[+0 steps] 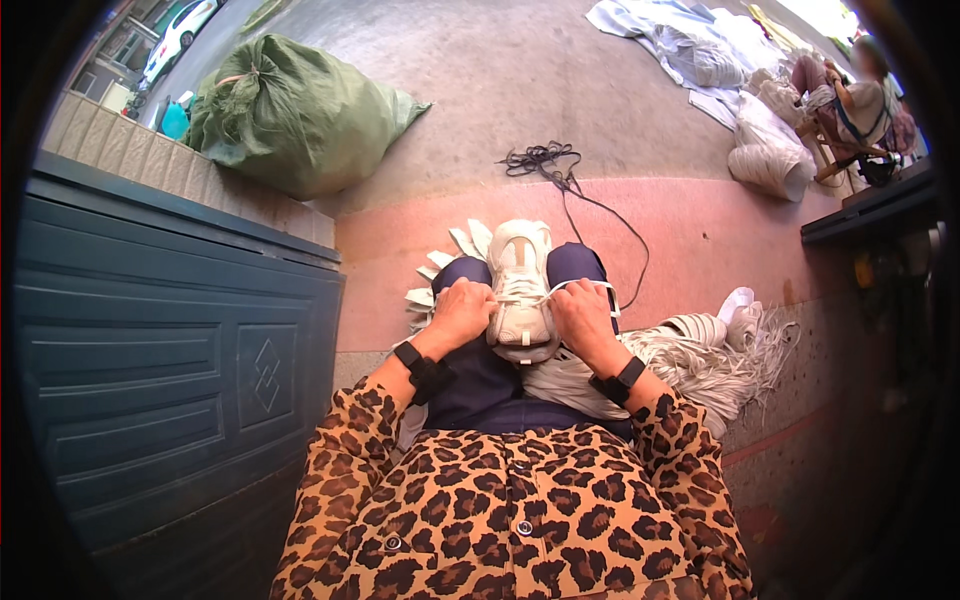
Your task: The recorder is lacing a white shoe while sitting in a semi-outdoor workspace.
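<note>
Seated, with a cream shoe (pixel 522 315) between the knees of navy trousers (pixel 480 385), set lengthwise away from the body. Pinching the white lace (pixel 545 296) on both sides of that shoe: with the left hand (pixel 465 312) just beside its left edge, fingers closed near the lacing, and with the right hand (pixel 583 312) opposite, fingers likewise closed, a loop of lace curving out past the knuckles. Hands apart from each other, with the laced part of the shoe in between. On each wrist, a black band, the left one at (pixel 425 375) and the right one at (pixel 620 380). Dressed in a leopard-print shirt (pixel 540 500) with buttons down the front. Beside the left knee, fanned out, several pale pieces (pixel 430 272), too partly hidden to identify. To the right of the legs, a heap of long whitish strips (pixel 685 365), with a white item (pixel 738 305) at its far end. Ahead on the pinkish floor (pixel 420 225), a tangled dark cord (pixel 545 160), trailing back toward the right knee. Farther off at left, a tied green sack (pixel 300 120), near a blue-green panelled door (pixel 180 350). At upper right, whitish bundles (pixel 765 150) near another seated person (pixel 860 105). At upper left, a white car (pixel 180 38).
</note>
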Available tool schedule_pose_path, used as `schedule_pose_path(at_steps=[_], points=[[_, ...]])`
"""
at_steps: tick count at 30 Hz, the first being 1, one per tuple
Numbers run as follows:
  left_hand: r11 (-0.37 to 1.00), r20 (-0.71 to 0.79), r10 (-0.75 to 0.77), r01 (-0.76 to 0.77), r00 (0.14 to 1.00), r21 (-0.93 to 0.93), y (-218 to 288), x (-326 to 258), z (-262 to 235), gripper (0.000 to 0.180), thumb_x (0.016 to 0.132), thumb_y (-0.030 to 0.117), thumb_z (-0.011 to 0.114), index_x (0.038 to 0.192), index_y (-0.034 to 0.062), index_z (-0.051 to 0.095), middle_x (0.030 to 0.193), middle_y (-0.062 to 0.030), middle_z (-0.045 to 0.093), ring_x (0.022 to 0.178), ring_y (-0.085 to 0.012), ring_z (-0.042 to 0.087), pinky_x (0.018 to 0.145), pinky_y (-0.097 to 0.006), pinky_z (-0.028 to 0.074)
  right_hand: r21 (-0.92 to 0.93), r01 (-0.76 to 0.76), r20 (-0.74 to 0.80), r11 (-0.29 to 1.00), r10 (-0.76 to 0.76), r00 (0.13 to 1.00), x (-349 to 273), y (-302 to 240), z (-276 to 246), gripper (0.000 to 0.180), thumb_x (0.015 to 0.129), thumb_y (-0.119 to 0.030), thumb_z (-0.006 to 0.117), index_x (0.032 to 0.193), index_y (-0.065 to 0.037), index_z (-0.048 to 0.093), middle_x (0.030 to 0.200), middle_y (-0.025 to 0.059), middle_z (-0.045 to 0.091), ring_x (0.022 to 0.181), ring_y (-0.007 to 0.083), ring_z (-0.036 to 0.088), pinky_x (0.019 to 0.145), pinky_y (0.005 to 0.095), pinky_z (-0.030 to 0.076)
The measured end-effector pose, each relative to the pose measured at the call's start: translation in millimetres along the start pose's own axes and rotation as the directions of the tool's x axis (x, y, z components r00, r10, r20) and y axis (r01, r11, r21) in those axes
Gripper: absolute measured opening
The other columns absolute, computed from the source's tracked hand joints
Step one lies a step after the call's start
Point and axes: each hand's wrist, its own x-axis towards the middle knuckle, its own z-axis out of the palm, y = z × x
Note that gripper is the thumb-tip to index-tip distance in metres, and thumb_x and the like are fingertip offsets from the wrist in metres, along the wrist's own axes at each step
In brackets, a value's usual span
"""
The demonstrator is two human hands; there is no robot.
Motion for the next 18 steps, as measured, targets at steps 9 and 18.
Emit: schedule_pose_path(at_steps=[9,18], points=[[0.960,0.004,0.190,-0.187,0.982,0.208,11,6,-2,0.003,0.066,0.009,0.057,0.064,0.0072,0.059,0.068,-0.0077,0.058,0.074,-0.0253,0.053,0.062,-0.038,0.039,0.013,0.013,0.082,1.000,-0.014,0.997,-2,-7,-14,0.027,0.080,-0.031,0.057,0.077,-0.005,0.060,0.078,0.0090,0.057,0.081,0.0244,0.052,0.071,0.0394,0.038],[0.886,0.067,0.315,-0.319,0.947,0.337,9,10,2,0.004,0.066,0.010,0.058,0.065,0.0067,0.059,0.067,-0.0092,0.058,0.072,-0.0273,0.053,0.060,-0.039,0.040,0.085,0.007,0.073,0.996,-0.013,0.997,-6,-4,-3,0.018,0.080,-0.022,0.054,0.073,-0.005,0.056,0.073,0.0096,0.052,0.076,0.0259,0.050,0.066,0.0392,0.037]])
